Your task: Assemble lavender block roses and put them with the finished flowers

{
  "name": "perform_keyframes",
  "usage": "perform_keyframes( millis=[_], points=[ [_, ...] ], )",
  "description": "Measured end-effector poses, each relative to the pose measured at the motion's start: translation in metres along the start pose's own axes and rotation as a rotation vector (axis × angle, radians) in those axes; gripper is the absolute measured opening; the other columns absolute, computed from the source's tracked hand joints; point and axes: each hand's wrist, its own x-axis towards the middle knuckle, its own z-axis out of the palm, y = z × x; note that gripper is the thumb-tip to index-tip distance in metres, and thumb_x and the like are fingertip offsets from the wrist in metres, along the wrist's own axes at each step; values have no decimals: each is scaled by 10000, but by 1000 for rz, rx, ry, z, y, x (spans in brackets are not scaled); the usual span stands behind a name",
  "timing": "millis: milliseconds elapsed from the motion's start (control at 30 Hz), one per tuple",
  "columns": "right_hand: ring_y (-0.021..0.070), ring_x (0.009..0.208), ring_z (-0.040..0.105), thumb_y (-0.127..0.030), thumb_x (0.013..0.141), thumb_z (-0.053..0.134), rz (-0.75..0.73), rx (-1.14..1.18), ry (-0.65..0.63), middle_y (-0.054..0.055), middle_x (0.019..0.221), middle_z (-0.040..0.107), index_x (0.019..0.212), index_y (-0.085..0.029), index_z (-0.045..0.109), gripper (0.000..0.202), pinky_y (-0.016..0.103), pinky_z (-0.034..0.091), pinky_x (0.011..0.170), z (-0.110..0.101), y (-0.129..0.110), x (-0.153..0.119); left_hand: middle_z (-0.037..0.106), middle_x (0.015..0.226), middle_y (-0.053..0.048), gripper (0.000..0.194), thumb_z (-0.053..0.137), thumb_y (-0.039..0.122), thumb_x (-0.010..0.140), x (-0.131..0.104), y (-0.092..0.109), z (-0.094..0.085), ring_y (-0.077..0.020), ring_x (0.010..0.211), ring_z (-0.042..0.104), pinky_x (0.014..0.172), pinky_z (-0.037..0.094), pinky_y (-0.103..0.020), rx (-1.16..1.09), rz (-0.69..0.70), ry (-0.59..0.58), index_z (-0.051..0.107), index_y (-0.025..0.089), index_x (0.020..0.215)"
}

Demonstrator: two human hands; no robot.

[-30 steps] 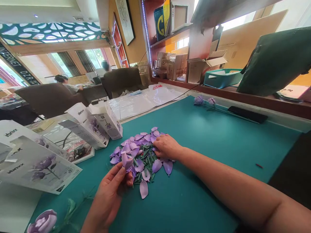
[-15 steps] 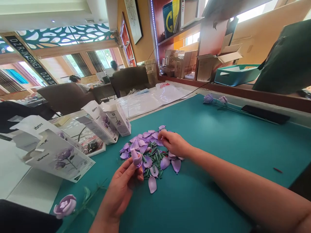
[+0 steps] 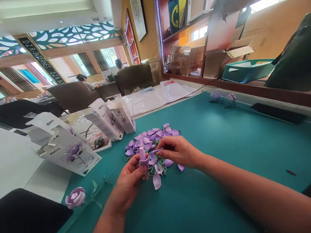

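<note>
My left hand (image 3: 132, 174) is closed round a partly built lilac toy flower (image 3: 143, 159), its narrow bud pointing up. Between the thumb and fingers of my right hand (image 3: 178, 150) is a purple plastic petal (image 3: 156, 151), seen almost edge-on beside that flower. Under and behind both hands spreads a pile of loose purple petals (image 3: 145, 139) with small green pieces among them. One pale petal (image 3: 157, 182) lies on the near side of the pile. To the left, a lilac rose (image 3: 75, 198) with a green leafy stem rests on the mat.
A green mat (image 3: 218, 139) covers the table. Printed white flower boxes (image 3: 70, 152) stand at the left. Two purple flowers (image 3: 215, 96) and a black object (image 3: 277, 112) lie along the far edge. A dark red stick (image 3: 291, 172) is at right. Two people sit in the background.
My right hand has come away from the pile toward the left hand, now with a petal in its fingers. The flower in my left hand stands more upright. The view has shifted slightly.
</note>
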Motion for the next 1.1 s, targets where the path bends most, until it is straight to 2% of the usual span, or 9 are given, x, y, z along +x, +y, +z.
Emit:
perform_keyframes(
  millis=[167,267,400,567,733,933,1100],
  points=[
    [93,619,504,-225,877,535,-207,-229,36,-6,696,596,842,-158,619,113,201,375,570,4,-4,-3,507,601,44,290,749,360,703,1,-4,-3,-78,566,424,589,378,-227,-3,-17,0,685,201,936],
    [110,665,518,-237,914,477,-290,-318,32,21,752,606,880,-157,623,170,215,395,615,3,-3,-3,505,583,40,225,736,368,713,2,-5,-3,-81,553,415,582,372,-233,2,-25,-7,682,190,838],
    [110,661,520,-248,920,474,-298,-337,21,24,751,601,876,-154,625,183,207,390,602,3,-5,-4,522,599,33,243,737,374,710,2,-5,-2,-83,556,408,576,360,-231,8,-36,-6,675,186,851],
    [84,572,497,-234,896,514,-225,-317,37,-15,674,597,851,-168,618,131,189,363,554,3,-8,-6,540,620,28,357,717,398,729,1,-2,-2,-95,580,436,585,355,-233,28,-39,-50,645,211,1025],
    [80,589,496,-262,858,592,-308,-342,62,-10,688,606,788,-162,630,127,185,369,569,4,-5,-5,530,620,33,319,698,386,750,-1,1,1,-97,576,425,576,342,-228,37,-31,-71,624,231,1018],
    [93,635,514,-272,919,493,-377,-368,26,16,721,609,825,-148,635,211,196,385,593,3,-7,-5,521,659,25,340,731,369,712,-6,5,10,-99,597,415,595,348,-222,43,-27,-30,639,221,1005],
    [98,638,508,-266,914,492,-399,-401,-3,23,741,588,853,-150,641,199,202,389,580,3,-7,-6,518,689,23,402,776,358,657,-5,4,9,-98,618,416,602,354,-220,33,-49,3,664,225,1019]
  ],
)
